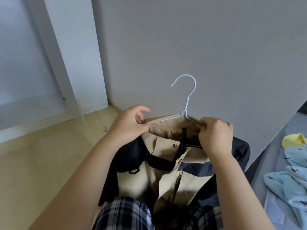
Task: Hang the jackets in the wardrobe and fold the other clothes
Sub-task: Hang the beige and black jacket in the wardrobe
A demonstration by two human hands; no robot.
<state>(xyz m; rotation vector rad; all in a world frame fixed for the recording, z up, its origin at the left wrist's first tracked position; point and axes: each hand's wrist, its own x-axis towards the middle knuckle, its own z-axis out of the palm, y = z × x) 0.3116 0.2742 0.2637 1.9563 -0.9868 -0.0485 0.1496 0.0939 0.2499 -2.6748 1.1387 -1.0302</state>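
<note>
A beige jacket (166, 173) with navy and black panels hangs in front of me on a white wire hanger (187, 103), whose hook points up and to the left. My left hand (127, 125) pinches the jacket's collar edge at the hanger's left shoulder. My right hand (214, 135) grips the collar and the hanger's right arm together. The jacket's front is partly open, with snap buttons showing. Its lower part drops below the frame over my plaid trousers.
A grey wall (199, 47) stands close ahead. At the left are a white wardrobe panel (78, 55) and wooden floor (41, 155). On the right, a grey bed (282, 146) holds light blue patterned clothes (290, 180) and a yellow garment (294, 140).
</note>
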